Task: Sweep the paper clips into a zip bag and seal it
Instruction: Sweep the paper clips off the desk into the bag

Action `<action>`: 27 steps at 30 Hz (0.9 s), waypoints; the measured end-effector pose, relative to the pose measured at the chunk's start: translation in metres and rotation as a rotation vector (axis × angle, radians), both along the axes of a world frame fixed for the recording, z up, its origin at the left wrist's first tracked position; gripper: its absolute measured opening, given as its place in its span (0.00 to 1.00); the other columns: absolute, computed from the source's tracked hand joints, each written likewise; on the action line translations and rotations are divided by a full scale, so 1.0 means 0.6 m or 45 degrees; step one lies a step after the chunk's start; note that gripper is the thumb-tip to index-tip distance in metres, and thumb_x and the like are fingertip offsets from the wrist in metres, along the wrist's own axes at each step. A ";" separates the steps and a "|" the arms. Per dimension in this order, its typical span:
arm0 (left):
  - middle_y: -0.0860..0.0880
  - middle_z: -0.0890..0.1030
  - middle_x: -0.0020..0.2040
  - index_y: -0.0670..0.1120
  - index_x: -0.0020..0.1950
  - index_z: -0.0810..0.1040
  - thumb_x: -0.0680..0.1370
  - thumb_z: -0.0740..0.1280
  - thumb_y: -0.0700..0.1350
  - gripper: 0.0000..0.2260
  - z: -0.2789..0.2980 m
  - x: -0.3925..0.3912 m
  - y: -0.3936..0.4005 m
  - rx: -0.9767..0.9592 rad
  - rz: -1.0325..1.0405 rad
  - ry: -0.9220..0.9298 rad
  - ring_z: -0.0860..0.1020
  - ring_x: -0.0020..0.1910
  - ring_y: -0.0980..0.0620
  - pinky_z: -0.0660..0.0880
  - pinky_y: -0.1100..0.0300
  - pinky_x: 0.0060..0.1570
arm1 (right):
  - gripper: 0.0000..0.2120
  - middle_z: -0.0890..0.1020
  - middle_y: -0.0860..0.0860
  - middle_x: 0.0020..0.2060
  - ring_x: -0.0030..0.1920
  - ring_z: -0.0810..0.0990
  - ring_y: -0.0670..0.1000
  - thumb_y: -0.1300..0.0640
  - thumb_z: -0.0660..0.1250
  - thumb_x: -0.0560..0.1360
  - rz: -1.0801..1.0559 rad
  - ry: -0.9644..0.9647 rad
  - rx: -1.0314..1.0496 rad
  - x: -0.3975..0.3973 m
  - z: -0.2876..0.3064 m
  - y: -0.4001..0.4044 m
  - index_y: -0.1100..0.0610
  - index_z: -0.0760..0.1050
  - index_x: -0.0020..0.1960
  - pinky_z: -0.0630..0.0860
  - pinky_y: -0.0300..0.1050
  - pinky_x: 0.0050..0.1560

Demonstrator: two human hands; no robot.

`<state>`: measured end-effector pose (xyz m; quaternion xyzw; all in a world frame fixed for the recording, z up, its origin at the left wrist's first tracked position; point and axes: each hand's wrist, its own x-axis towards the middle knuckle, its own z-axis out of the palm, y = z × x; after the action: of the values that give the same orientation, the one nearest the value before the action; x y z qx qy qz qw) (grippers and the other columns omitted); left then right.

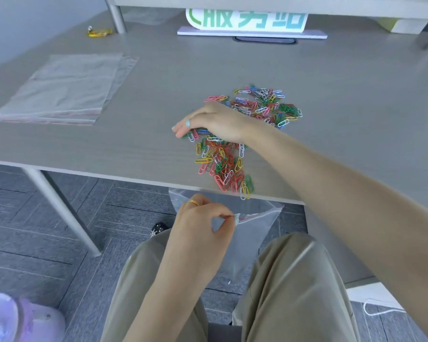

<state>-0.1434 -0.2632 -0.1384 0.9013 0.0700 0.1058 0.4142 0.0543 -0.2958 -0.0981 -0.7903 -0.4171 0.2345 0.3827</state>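
**Two hands, one open zip bag, one heap of paper clips at the desk edge**

Nearest the viewer, the left hand point(203, 219) is held below the desk edge, over the lap, thumb and forefinger pinched on the red-striped rim of a clear zip bag point(251, 233). One gold ring sits on that hand. The bag hangs between the knees with its mouth just under the desk point(134, 134) edge; whether any clips already lie inside cannot be made out through the plastic.

On the desk above, the right hand point(213, 122) lies palm down with fingers extended and close together, fingertips resting on the left margin of the paper clips point(223, 164). It grips nothing. The clips form one loose heap of mixed colours (red, green, yellow, blue, white, pink), far too many to count, running from behind the hand to the near edge, where a few overhang directly above the bag.

Farther left lies one flat stack of spare zip bags point(62, 90). At the far left is one small yellow object point(98, 32); at the rear centre, one white sign with green characters point(250, 21).
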 end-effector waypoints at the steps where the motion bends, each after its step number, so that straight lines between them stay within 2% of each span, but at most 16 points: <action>1: 0.49 0.77 0.43 0.48 0.39 0.81 0.72 0.67 0.43 0.04 -0.001 -0.001 0.003 0.003 0.008 -0.001 0.74 0.46 0.49 0.64 0.72 0.41 | 0.14 0.82 0.49 0.52 0.56 0.78 0.44 0.57 0.58 0.71 0.020 0.004 0.032 -0.011 -0.001 -0.004 0.57 0.82 0.44 0.67 0.40 0.65; 4: 0.49 0.77 0.43 0.48 0.39 0.81 0.72 0.67 0.43 0.04 -0.001 -0.004 0.008 0.007 0.017 -0.001 0.74 0.47 0.49 0.65 0.70 0.43 | 0.14 0.84 0.47 0.44 0.51 0.80 0.46 0.56 0.57 0.67 0.026 0.000 0.082 -0.033 0.000 -0.015 0.54 0.82 0.36 0.71 0.45 0.62; 7: 0.48 0.77 0.43 0.47 0.39 0.81 0.71 0.67 0.42 0.04 0.000 -0.006 0.007 0.009 0.018 -0.014 0.74 0.47 0.50 0.65 0.70 0.44 | 0.15 0.84 0.48 0.44 0.52 0.81 0.48 0.55 0.56 0.67 0.019 -0.028 0.091 -0.048 0.002 -0.016 0.53 0.82 0.38 0.71 0.49 0.63; 10: 0.49 0.77 0.43 0.47 0.39 0.82 0.71 0.68 0.42 0.04 0.003 -0.008 0.005 -0.001 0.023 -0.031 0.75 0.46 0.50 0.64 0.70 0.42 | 0.17 0.83 0.49 0.45 0.52 0.80 0.47 0.56 0.56 0.68 0.052 -0.064 0.089 -0.064 -0.004 -0.019 0.60 0.82 0.41 0.70 0.47 0.63; 14: 0.49 0.77 0.42 0.46 0.39 0.82 0.71 0.68 0.41 0.03 0.007 -0.009 0.002 -0.016 0.024 -0.050 0.74 0.46 0.51 0.63 0.76 0.43 | 0.18 0.83 0.55 0.46 0.50 0.80 0.50 0.59 0.55 0.69 0.035 -0.055 0.178 -0.080 -0.015 -0.055 0.65 0.82 0.41 0.71 0.39 0.56; 21: 0.50 0.76 0.40 0.46 0.38 0.81 0.71 0.68 0.42 0.04 0.007 -0.009 -0.014 -0.008 0.000 -0.057 0.74 0.46 0.49 0.63 0.74 0.42 | 0.17 0.82 0.57 0.45 0.50 0.79 0.49 0.62 0.54 0.71 -0.016 -0.054 0.211 -0.097 -0.016 -0.120 0.68 0.81 0.43 0.70 0.37 0.55; 24: 0.54 0.73 0.38 0.46 0.39 0.82 0.72 0.68 0.42 0.03 0.005 -0.007 -0.019 0.008 0.016 -0.066 0.74 0.46 0.49 0.61 0.67 0.39 | 0.17 0.81 0.54 0.48 0.53 0.78 0.46 0.61 0.53 0.73 -0.216 -0.064 0.299 -0.105 -0.023 -0.151 0.65 0.80 0.48 0.69 0.36 0.58; 27: 0.57 0.71 0.37 0.47 0.40 0.82 0.72 0.67 0.42 0.04 0.000 -0.003 -0.020 0.016 0.016 -0.057 0.74 0.46 0.49 0.59 0.64 0.40 | 0.17 0.79 0.51 0.59 0.61 0.73 0.44 0.56 0.53 0.77 -0.491 -0.197 0.302 -0.114 -0.032 -0.189 0.57 0.78 0.57 0.64 0.37 0.66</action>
<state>-0.1455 -0.2750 -0.1381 0.9008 0.0657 0.1291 0.4094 -0.0139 -0.4091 -0.1174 -0.8204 -0.3112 0.0452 0.4776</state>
